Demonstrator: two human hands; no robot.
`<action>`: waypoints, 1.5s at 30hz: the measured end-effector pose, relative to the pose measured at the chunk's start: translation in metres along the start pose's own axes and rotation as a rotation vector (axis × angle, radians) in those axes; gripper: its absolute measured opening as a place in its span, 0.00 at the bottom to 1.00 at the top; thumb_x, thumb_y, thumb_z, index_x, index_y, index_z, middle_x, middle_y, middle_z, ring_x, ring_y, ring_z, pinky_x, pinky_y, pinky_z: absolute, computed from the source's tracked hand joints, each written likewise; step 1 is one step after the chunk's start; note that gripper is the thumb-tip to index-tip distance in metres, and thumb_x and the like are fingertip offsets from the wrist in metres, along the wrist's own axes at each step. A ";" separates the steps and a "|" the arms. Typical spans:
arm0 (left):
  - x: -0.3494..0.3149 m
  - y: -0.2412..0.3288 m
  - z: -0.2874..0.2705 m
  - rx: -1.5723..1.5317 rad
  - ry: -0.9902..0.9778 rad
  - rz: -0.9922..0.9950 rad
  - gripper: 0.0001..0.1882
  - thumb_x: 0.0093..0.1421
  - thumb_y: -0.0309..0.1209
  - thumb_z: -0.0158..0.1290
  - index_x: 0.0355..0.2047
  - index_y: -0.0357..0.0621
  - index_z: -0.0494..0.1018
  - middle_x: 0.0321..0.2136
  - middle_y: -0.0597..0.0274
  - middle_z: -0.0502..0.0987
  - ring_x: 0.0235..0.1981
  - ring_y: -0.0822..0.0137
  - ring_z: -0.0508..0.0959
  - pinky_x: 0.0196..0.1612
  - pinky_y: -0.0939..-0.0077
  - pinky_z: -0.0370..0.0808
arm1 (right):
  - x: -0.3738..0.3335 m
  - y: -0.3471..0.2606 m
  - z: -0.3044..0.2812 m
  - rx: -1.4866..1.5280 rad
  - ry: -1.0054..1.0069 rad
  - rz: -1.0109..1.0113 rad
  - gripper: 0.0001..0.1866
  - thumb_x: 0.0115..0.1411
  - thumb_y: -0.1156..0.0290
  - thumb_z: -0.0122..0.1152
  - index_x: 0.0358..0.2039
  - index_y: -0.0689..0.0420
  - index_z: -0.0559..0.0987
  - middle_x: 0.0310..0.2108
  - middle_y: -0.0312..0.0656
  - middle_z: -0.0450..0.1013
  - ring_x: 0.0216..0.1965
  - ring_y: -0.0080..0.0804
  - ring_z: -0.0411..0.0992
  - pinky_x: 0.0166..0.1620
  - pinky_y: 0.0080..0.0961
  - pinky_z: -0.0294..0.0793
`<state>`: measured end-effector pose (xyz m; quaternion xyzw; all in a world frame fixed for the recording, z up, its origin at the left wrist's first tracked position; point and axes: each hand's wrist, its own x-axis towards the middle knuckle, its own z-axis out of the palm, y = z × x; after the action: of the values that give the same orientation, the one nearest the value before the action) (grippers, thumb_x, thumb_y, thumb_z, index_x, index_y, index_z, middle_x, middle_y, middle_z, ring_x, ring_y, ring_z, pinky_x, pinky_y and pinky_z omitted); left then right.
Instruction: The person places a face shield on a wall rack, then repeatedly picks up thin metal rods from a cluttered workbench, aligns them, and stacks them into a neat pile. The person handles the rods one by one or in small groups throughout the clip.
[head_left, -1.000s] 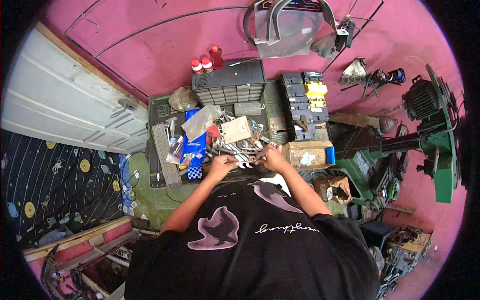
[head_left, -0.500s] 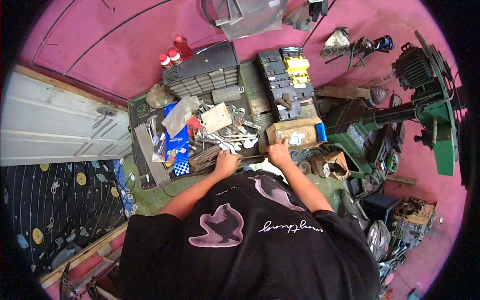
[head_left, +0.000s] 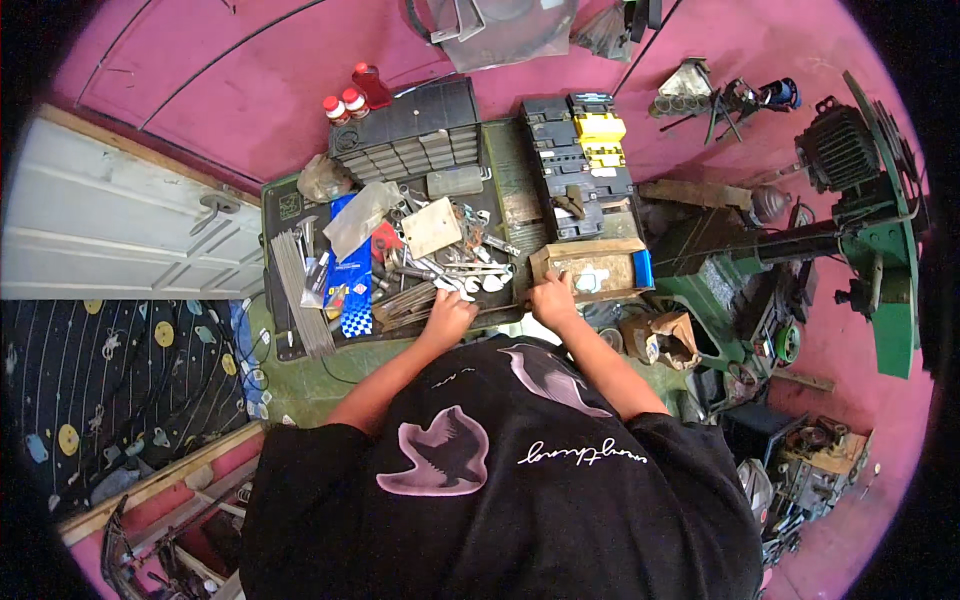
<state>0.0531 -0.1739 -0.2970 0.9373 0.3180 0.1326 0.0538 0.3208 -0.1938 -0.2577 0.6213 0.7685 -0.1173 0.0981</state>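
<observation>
My left hand [head_left: 451, 314] is at the front edge of the workbench, beside a bundle of thin rods [head_left: 405, 308] and just in front of several metal spanners [head_left: 476, 272]. Its fingers are curled, and what they hold, if anything, is too small to tell. My right hand [head_left: 551, 301] is closed at the bench's front edge, by the left end of a shallow wooden box [head_left: 612, 251]. Its fingertips are partly hidden. A pale, irregular piece [head_left: 592, 276] lies in the box.
Welding rods [head_left: 300, 293] and a blue packet [head_left: 350, 270] lie on the left. A drawer cabinet [head_left: 405, 130] with red bottles [head_left: 371, 86] stands behind. Several black batteries [head_left: 560, 170] line the back right. A green machine [head_left: 700, 260] and a torn paper bag [head_left: 660, 337] are at right.
The view has shifted and turned slightly. Both hands stay at the front edge of the bench, with only small movements.
</observation>
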 end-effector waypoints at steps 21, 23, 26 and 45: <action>-0.008 0.036 -0.035 -0.262 0.210 -0.334 0.06 0.55 0.36 0.63 0.32 0.53 0.80 0.35 0.75 0.81 0.38 0.68 0.75 0.44 0.63 0.61 | 0.011 0.020 -0.034 0.178 -0.141 -0.133 0.09 0.51 0.57 0.70 0.34 0.37 0.88 0.37 0.33 0.81 0.50 0.37 0.72 0.53 0.48 0.61; -0.004 0.037 -0.042 -0.253 0.229 -0.353 0.05 0.55 0.36 0.63 0.32 0.55 0.81 0.35 0.76 0.81 0.39 0.69 0.75 0.44 0.64 0.61 | 0.011 0.015 -0.028 0.259 -0.134 -0.171 0.08 0.52 0.58 0.70 0.34 0.36 0.88 0.37 0.34 0.80 0.50 0.36 0.72 0.52 0.49 0.61; -0.004 0.036 -0.045 -0.286 0.222 -0.383 0.05 0.54 0.37 0.64 0.31 0.57 0.82 0.33 0.75 0.81 0.39 0.68 0.75 0.44 0.64 0.61 | 0.008 -0.001 -0.020 0.380 -0.124 -0.197 0.08 0.52 0.58 0.70 0.34 0.37 0.88 0.38 0.34 0.80 0.49 0.36 0.72 0.52 0.52 0.62; -0.008 0.023 -0.056 -0.633 0.271 -0.629 0.07 0.52 0.35 0.64 0.32 0.51 0.86 0.27 0.65 0.83 0.36 0.65 0.78 0.45 0.63 0.67 | 0.012 -0.022 -0.030 2.048 -0.504 -0.003 0.14 0.68 0.65 0.60 0.44 0.63 0.82 0.36 0.42 0.81 0.38 0.26 0.76 0.46 0.23 0.74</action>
<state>0.0445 -0.1964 -0.2409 0.7070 0.5348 0.3218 0.3325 0.2965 -0.1775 -0.2314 0.3642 0.2604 -0.8361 -0.3168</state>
